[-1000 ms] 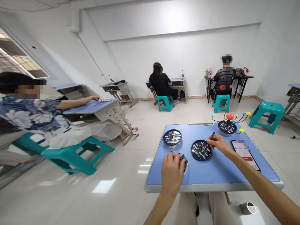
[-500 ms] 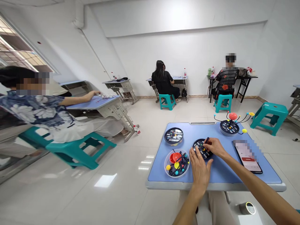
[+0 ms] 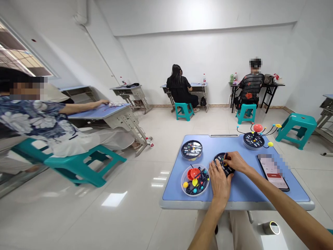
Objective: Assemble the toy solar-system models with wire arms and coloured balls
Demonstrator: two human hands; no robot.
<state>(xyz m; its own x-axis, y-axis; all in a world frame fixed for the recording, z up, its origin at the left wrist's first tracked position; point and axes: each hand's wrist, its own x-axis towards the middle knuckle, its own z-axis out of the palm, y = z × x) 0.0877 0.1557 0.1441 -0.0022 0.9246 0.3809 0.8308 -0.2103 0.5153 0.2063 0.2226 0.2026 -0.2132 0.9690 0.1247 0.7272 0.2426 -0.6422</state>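
Note:
On the blue desk, my left hand [image 3: 220,180] steadies a round black base [image 3: 230,170] with printed labels, its fingers over the left side and its thumb at the near right edge. My right hand [image 3: 237,161] pinches a short dark rod [image 3: 226,156] over the middle of this base. The rod's lower end is hidden by my fingers. Left of my hands is a clear round tub [image 3: 182,187] of loose parts: red half-shells [image 3: 195,173], yellow and blue balls, and several dark rods. A second black disc base [image 3: 191,149] lies behind the tub.
An assembled planet model [image 3: 254,140], with a red ball and curved arms, stands at the desk's back right. A phone [image 3: 273,173] lies on the right. A person [image 3: 39,118] sits at a desk to the left; two more sit by the far wall. A cylinder [image 3: 271,228] is on the floor.
The view has shifted slightly, moving the whole scene a little left. Both hands stay at the same base; the rod in my right hand looks a bit more upright.

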